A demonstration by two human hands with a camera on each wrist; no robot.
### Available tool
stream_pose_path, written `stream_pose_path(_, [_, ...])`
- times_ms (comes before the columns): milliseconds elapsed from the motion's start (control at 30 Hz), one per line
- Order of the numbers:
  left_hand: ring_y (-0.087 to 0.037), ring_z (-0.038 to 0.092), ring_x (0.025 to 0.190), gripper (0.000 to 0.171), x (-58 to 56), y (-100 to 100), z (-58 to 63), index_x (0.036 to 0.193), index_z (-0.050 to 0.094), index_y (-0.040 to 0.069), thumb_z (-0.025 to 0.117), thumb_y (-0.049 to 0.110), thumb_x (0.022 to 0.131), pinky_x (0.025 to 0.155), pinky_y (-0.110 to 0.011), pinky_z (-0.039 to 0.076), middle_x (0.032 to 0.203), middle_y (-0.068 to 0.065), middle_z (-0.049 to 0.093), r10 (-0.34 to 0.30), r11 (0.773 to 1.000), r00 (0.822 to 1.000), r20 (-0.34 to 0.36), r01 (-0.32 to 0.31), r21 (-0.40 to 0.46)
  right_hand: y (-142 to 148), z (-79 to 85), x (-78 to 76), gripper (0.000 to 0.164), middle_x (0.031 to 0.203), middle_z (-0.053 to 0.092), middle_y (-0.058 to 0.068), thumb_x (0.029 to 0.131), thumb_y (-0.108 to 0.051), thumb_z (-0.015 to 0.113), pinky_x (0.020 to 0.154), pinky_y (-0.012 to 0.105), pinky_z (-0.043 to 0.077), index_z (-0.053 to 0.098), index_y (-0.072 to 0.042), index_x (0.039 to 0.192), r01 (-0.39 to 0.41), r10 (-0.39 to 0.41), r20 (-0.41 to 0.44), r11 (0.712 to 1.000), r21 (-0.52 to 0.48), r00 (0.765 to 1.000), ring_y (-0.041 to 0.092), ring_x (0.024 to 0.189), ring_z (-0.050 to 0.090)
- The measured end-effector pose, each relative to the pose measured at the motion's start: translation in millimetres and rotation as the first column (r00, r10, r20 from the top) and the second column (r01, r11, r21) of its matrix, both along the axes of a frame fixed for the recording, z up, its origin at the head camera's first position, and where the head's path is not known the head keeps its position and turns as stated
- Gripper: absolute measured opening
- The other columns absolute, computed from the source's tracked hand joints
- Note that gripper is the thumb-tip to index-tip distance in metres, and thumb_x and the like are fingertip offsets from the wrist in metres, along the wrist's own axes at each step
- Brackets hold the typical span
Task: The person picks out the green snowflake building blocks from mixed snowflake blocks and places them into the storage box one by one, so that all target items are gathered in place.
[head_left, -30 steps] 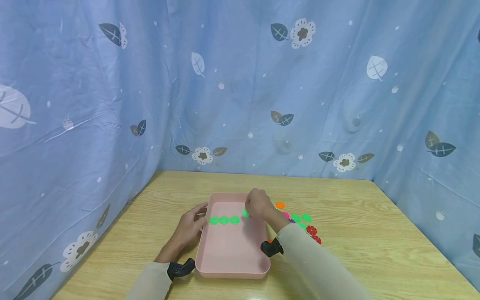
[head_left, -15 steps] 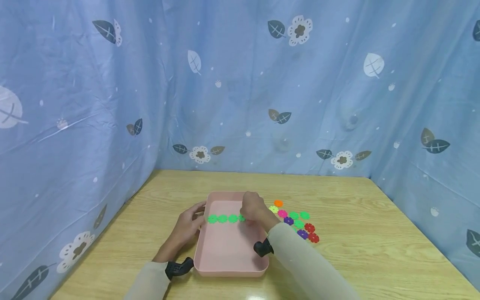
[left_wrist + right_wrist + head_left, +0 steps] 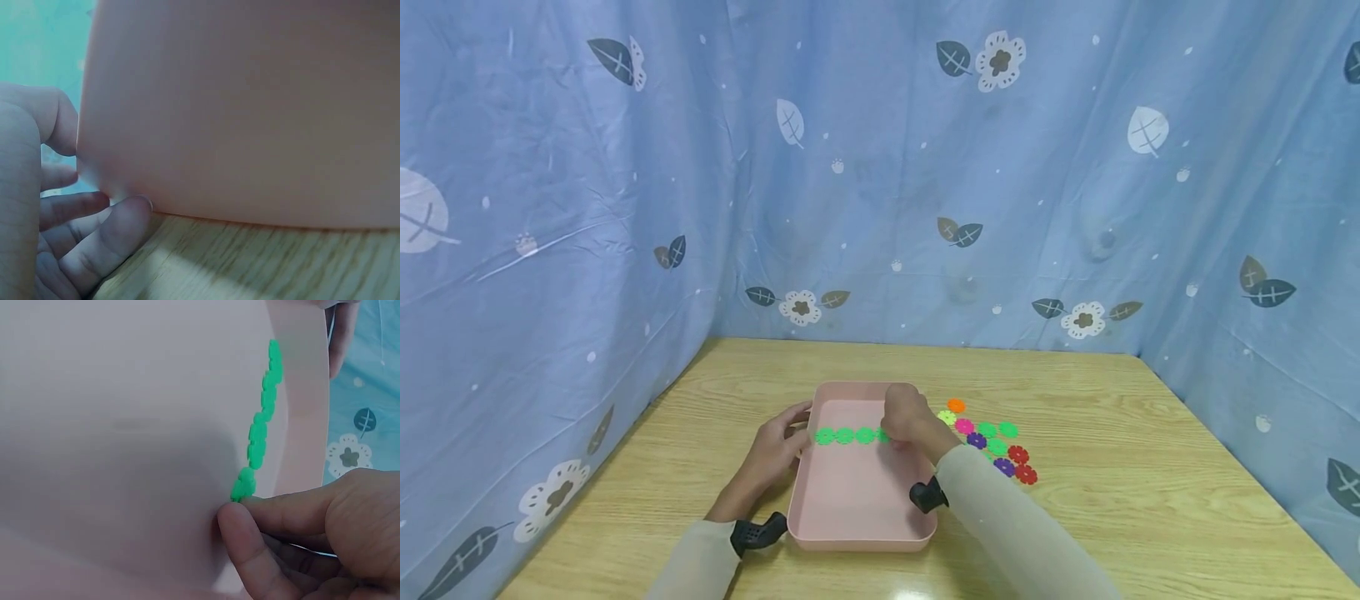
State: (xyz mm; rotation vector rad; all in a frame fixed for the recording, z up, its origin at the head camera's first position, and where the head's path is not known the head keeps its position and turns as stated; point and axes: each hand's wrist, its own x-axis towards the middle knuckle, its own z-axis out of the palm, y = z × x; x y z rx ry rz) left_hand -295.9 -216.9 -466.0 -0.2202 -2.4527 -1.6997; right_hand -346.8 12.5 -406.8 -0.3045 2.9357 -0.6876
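Note:
A pink tray [image 3: 861, 508] lies on the wooden table. Beside its left wall is my left hand [image 3: 771, 450], its fingertips and thumb touching the outer side. The left wrist view shows the fingers [image 3: 103, 240] bent loosely against the tray wall [image 3: 237, 125]. Inside the tray, several green snowflake discs [image 3: 845, 436] form a row running left to right. My right hand [image 3: 910, 417] reaches over the right wall into the tray. Its thumb and index finger pinch the green snowflake disc [image 3: 245, 482] at the row's right end, partly hidden by the fingertips.
Right of the tray lies a loose group of snowflake discs: orange [image 3: 956, 406], yellow [image 3: 947, 417], pink [image 3: 964, 426], purple [image 3: 976, 441], green [image 3: 997, 447] and red [image 3: 1026, 474]. A blue patterned curtain [image 3: 880, 167] stands behind and beside the table.
My right hand has moved down and slightly left, bringing the green snowflake disc to the row's right end; over the last half second it barely moves. My left hand stays at the tray's left wall.

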Motion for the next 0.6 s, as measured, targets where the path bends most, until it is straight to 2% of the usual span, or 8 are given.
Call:
stream_pose_path(200, [-0.030, 0.069, 0.102, 0.062, -0.6, -1, 0.9, 0.148, 0.051, 0.008, 0.054, 0.004, 0.086, 0.055, -0.035, 0.059, 0.134, -0.020, 0.062, -0.008, 1.000, 1.000, -0.005, 0.008, 0.019, -1, 2.0, -0.4, 0.024, 0.048, 0.052, 0.003, 0.086, 0.002, 0.067, 0.047, 0.022, 0.043, 0.059, -0.002, 0.065, -0.045, 0.046, -0.009, 0.997, 0.065, 0.999, 0.015, 0.042, 0.057])
stream_pose_path(367, [-0.030, 0.069, 0.099, 0.062, -1.1, -1, 0.7, 0.148, 0.051, 0.008, 0.054, 0.003, 0.086, 0.054, -0.035, 0.058, 0.134, -0.020, 0.062, -0.005, 1.000, 1.000, -0.010, 0.005, 0.019, 2, 4.7, -2.0, 0.026, 0.055, 0.053, 0.004, 0.085, 0.003, 0.067, 0.043, 0.022, 0.042, 0.058, -0.005, 0.063, -0.062, 0.061, 0.007, 0.996, 0.063, 0.998, 0.014, 0.042, 0.056])
stream_pose_path(600, [-0.025, 0.069, 0.097, 0.063, 0.0, 0, -1.2, 0.149, 0.050, 0.009, 0.054, 0.006, 0.087, 0.054, -0.034, 0.058, 0.135, -0.019, 0.062, -0.006, 1.000, 1.000, -0.008, 0.006, -0.009, 14, 15.3, -1.5, 0.045, 0.052, 0.037, -0.001, 0.087, 0.005, 0.062, 0.042, 0.025, 0.032, 0.043, -0.014, 0.051, -0.091, 0.092, -0.006, 0.995, 0.046, 0.996, 0.014, 0.045, 0.034])
